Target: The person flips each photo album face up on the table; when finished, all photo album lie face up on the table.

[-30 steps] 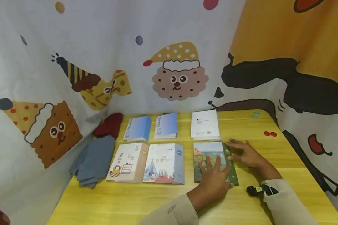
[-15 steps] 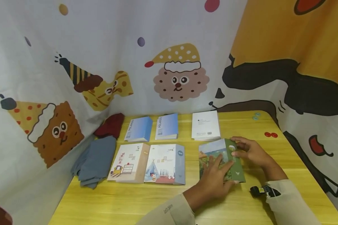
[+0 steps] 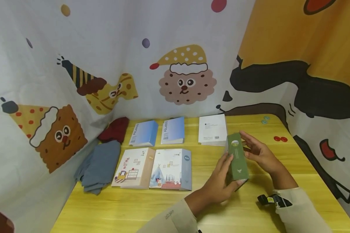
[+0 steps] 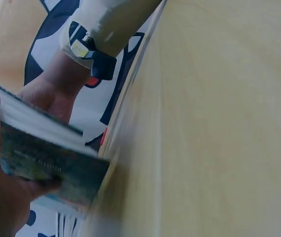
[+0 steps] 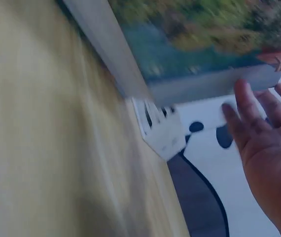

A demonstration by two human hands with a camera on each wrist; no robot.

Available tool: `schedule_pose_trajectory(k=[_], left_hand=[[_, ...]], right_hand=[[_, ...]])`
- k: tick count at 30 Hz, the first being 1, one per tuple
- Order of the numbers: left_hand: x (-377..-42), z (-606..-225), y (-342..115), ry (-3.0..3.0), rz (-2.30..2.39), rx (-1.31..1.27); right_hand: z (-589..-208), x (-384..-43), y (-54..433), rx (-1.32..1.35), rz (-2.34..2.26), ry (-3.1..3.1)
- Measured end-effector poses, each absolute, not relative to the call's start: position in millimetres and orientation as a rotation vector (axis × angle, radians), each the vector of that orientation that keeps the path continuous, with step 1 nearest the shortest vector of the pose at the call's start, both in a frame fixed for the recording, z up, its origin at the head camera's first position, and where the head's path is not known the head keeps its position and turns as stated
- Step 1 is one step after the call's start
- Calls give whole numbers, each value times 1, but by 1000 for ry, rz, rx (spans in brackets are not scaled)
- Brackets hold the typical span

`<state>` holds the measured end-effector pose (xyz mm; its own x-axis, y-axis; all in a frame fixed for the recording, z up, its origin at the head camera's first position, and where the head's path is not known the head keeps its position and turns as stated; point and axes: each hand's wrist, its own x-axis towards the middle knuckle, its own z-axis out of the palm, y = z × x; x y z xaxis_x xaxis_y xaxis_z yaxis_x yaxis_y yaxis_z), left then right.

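A thick photo album (image 3: 237, 158) with a green spine stands on edge above the right part of the table, its spine facing the head camera. My left hand (image 3: 218, 183) grips its near end, thumb by the bottom of the spine and fingers along the left cover. In the left wrist view the white page edges (image 4: 39, 121) show between the covers. My right hand (image 3: 259, 153) is at the album's far right side, fingers extended. Its fingertips are at the edge of the painted landscape cover (image 5: 194, 49) in the right wrist view.
Two blue albums (image 3: 144, 132) and a white one (image 3: 212, 129) lie in the back row. Two illustrated albums (image 3: 169, 168) lie in front. Grey cloth (image 3: 100, 165) and dark red cloth (image 3: 115, 129) are at the left. A printed curtain (image 3: 105, 38) hangs behind the table.
The landscape album was lying flat under my left hand; it has been lifted and tipped up onto its edge, spine toward me. My left hand has changed from pressing to gripping it.
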<state>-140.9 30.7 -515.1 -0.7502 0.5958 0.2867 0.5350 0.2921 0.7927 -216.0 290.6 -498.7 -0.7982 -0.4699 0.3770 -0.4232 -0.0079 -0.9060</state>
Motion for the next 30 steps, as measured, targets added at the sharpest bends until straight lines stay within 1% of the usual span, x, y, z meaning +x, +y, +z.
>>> schedule_pose_trajectory(k=[4,8,12,20,26,30], left_hand=[[-143,-516,20,2306,1665,1078],[-143,-515,7,2138,1802,926],[-143,-515,-6,2117,1828,806],[-144,-518,-29,2249,1674,719],[-148,-520,-40,2342,1540,695],[-149,-524,-42,2447,1409,722]], right_hand=[[-503,-213,277,-943,-1771,2399],[-511,-211,269,-955,-1637,2454],[-517,-207,264,-952,-1508,2499],[-525,-201,258,-826,-1313,2559],[-530,-196,256,-859,-1204,2634],[-536,-196,253,-862,-1163,2671]])
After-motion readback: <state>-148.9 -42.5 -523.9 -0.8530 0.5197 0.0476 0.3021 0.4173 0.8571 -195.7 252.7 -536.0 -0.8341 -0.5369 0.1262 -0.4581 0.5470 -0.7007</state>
